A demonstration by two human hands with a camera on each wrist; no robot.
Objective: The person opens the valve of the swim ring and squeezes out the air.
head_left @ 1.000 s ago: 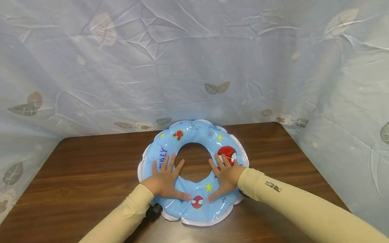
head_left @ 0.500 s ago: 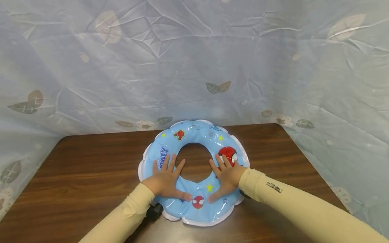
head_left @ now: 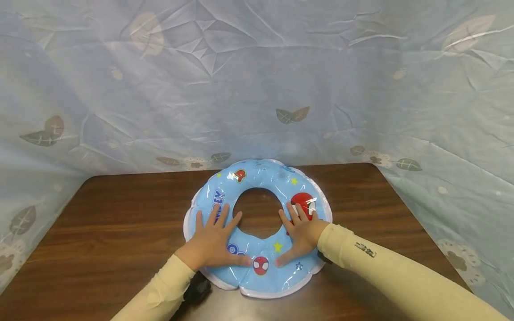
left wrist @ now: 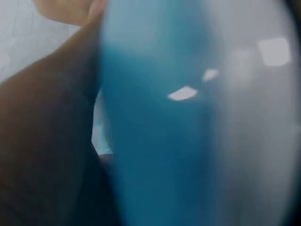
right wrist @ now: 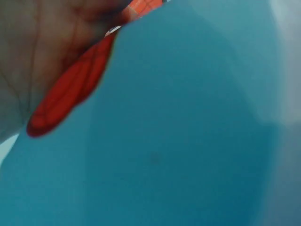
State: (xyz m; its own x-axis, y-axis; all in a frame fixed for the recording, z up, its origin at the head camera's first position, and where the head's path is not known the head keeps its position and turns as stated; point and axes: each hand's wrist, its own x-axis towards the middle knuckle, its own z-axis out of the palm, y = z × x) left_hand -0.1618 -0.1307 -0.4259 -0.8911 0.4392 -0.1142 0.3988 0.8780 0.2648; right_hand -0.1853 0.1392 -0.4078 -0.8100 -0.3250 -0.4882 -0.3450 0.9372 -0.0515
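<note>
An inflated light-blue swim ring (head_left: 265, 174) with a pale scalloped edge lies on the brown table. Cartoon red masks, stars and blue lettering are printed on it. My left hand (head_left: 210, 243) lies over the ring's near-left part, fingers spread and thumb pointing inward. On the near-right part rests my right hand (head_left: 303, 234), also with straight, spread fingers. Blurred ring surface (left wrist: 160, 122) fills much of the left wrist view, beside my hand (left wrist: 42, 122). In the right wrist view, my palm (right wrist: 51, 52) is against the ring (right wrist: 178, 122) near a red print.
The wood-grain table (head_left: 120, 232) extends to both sides of the ring. A pale blue-grey curtain (head_left: 241, 89) with leaf prints encloses the table at the back and sides. A black wrist device (head_left: 196, 287) sits below my left wrist.
My left hand has shifted slightly left on the ring, showing more of the blue print by its thumb. My right hand stays in place on the ring. The head view has moved a little.
</note>
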